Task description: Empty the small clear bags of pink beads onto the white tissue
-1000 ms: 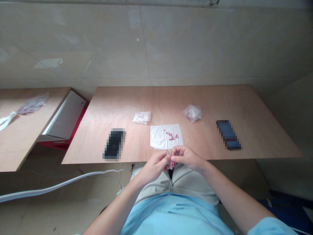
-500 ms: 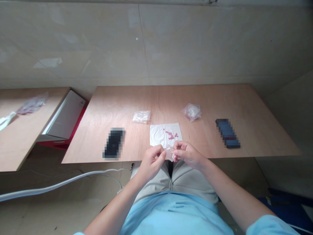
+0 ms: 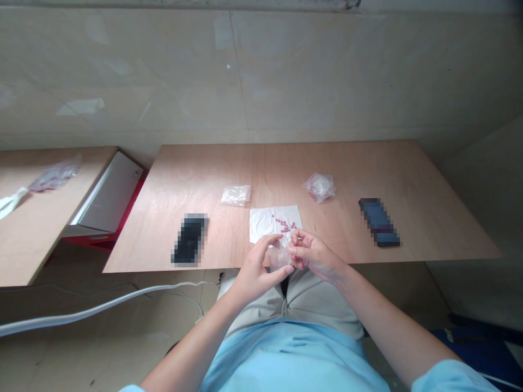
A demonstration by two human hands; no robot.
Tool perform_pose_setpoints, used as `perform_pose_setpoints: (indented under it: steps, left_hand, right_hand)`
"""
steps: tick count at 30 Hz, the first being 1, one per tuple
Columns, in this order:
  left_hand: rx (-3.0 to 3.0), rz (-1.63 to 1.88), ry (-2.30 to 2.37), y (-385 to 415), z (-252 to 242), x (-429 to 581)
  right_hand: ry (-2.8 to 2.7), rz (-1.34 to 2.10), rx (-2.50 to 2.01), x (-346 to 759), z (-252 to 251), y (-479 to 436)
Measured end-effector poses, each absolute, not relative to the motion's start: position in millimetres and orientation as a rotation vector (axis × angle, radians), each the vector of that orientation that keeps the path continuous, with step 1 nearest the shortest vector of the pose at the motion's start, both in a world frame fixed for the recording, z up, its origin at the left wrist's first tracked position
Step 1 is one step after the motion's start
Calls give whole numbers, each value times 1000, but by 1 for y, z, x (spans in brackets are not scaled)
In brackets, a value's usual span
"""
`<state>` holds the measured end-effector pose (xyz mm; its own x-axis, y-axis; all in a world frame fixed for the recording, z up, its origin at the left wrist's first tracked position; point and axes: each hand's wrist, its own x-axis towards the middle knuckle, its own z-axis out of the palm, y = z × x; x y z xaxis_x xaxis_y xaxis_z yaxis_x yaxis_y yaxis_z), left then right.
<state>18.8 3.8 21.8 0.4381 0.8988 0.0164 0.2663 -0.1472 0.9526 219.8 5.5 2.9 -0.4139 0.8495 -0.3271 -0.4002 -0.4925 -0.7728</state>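
While between both hands (image 3: 314, 256), a plastic bag (image 3: 280, 257) bulges

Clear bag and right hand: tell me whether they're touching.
Touching. The head view shows the clear bag pinched against the fingertips of the right hand.

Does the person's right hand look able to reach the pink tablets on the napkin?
Probably yes: nothing lies between the right hand and the small pink round tablets on the white paper napkin, though it grips a clear plastic bag.
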Motion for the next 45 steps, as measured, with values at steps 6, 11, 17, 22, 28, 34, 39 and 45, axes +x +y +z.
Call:
perform_pose_setpoints:
  steps: [6, 11, 17, 22, 28, 34, 39, 45]
  left_hand:
    - [1393, 797, 982, 7, 18, 18]
    - [1098, 742, 862, 13, 15, 17]
    - [922, 630, 768, 14, 11, 20]
    - [892, 600, 774, 13, 9, 20]
    - [915, 654, 833, 15, 7, 15]
    - [1049, 762, 908, 26, 5, 6]
    - [1498, 729, 1117, 47, 11, -9]
    - [2238, 559, 1181, 88, 4, -13]
  right_hand:
    - [-967, 1810, -953, 222, 3, 7]
    - [-1379, 1667, -946, 225, 16, 6]
    - [-1648, 1387, -1056, 224, 20, 5]
    - [-1555, 1463, -1042, 222, 18, 4]
    - [-1555, 1453, -1037, 222, 15, 5]
    - [-1470, 1297, -1134, 233, -2, 13]
    - [-1692, 826, -1358, 252, -25, 34]
    - [-2097, 656, -1306, 233, -43, 64]
